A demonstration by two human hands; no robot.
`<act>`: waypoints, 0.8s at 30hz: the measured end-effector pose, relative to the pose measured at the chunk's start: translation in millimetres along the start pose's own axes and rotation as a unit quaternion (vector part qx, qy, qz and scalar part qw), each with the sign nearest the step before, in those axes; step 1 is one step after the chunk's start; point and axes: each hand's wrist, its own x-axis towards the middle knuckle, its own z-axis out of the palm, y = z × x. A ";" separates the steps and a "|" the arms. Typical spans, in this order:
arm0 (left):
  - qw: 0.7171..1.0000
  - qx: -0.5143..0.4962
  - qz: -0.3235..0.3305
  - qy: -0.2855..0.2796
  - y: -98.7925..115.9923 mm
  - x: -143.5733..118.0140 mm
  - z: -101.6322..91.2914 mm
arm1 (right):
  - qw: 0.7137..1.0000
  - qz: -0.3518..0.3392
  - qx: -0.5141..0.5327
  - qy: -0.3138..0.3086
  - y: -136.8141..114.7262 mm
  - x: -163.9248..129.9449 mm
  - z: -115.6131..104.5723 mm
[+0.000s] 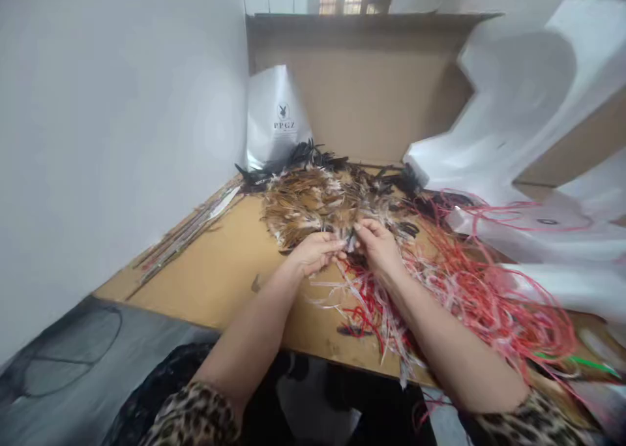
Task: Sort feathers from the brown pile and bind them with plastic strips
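My left hand (319, 252) and my right hand (377, 240) meet over the near edge of a feather pile. Between their pinched fingertips is a small tuft of feathers (350, 240), pale and dark; its details are blurred. Just beyond lies the pile of brown feathers (308, 201) with whitish fluff, and black feathers (310, 154) fringe its far side. Under and beside my right wrist, red and white strings (376, 302) hang in a tangle towards the table's front edge.
A large heap of pink and red string (479, 296) covers the right side of the table (210, 270). Thin sticks (188, 234) lie along the left wall. A white printed bag (276, 120) leans at the back against cardboard (372, 94). White sheeting (518, 107) drapes at right.
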 end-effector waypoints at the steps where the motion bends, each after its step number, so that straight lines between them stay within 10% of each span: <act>1: 1.000 -0.005 0.005 0.000 -0.9 0.5 0.3 | 1.000 0.000 0.004 0.002 -0.1 -0.3 0.0; 24: 0.991 0.019 0.098 0.094 0.9 3.0 7.8 | 0.989 0.109 0.093 -0.032 0.6 -6.1 -0.2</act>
